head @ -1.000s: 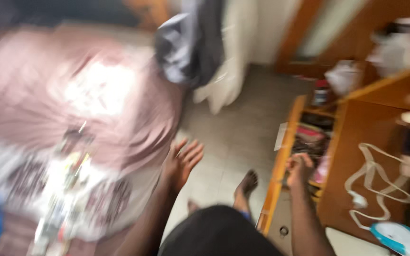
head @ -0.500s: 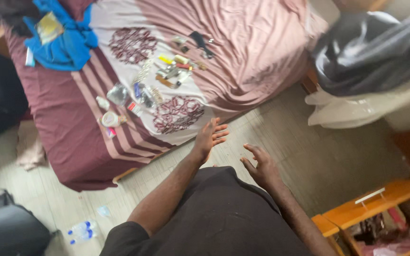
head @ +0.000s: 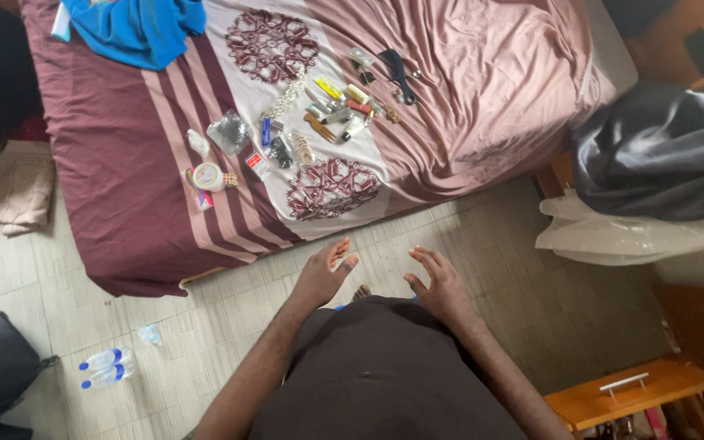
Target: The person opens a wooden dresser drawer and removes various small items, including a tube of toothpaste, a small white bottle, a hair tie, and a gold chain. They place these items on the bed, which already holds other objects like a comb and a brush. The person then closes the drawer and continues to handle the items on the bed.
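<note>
My left hand hangs over the tiled floor just short of the bed's edge, fingers spread and holding nothing. My right hand is beside it, also spread and empty. Ahead lies a bed with a maroon and pink sheet. Several small items are scattered on it: a round white jar, a clear plastic bag, a black comb, small tubes and bottles and a string of beads. Neither hand touches any of them.
A blue cloth lies at the bed's far left. A grey garment over a white plastic bag sits at the right. An open wooden drawer is at lower right. Two water bottles lie on the floor at left.
The view swung from the wooden drawer round to the bed. My right hand left the drawer and both hands now hang open in front of me, nearer the bed.
</note>
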